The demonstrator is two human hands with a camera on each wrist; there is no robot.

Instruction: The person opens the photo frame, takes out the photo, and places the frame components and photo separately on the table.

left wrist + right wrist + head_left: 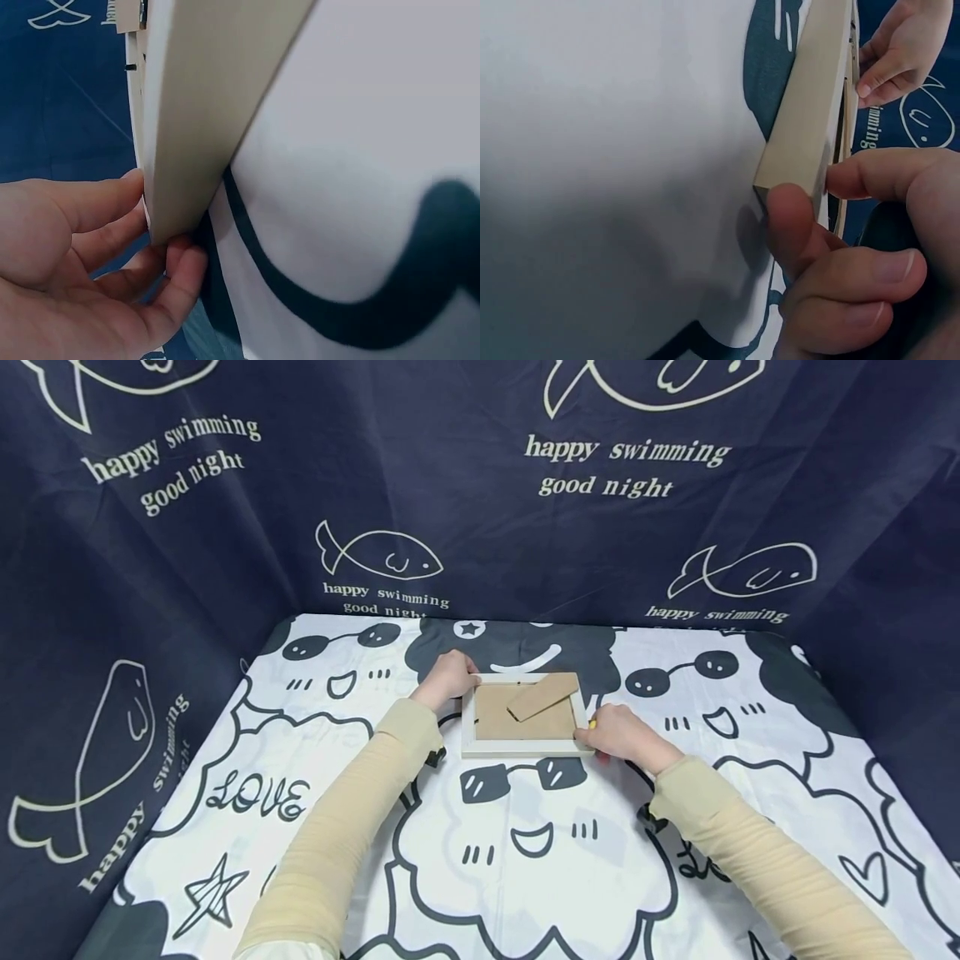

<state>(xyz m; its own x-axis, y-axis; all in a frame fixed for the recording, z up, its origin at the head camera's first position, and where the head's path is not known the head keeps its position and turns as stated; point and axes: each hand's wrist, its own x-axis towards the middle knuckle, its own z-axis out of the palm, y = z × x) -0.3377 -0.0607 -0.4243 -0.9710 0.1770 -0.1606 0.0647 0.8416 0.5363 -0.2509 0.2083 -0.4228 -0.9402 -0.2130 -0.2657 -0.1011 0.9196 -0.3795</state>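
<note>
A white picture frame (525, 748) lies back side up on the cloth in the head view. Its brown backing board (495, 710) shows, with a brown stand flap (543, 696) slanting across it. My left hand (450, 677) holds the far left corner; in the left wrist view its thumb and fingers (112, 199) pinch that corner. At the near right corner my right hand (621, 732) pinches the frame between thumb and finger, as the right wrist view shows. A small yellow bit (592, 724) shows beside the right hand; its kind cannot be told. A dark thing (889, 229) shows behind those fingers.
A white cloth (510, 877) with black cartoon drawings covers the surface under the frame. Dark blue curtains (495, 510) with fish and lettering stand at the back and both sides.
</note>
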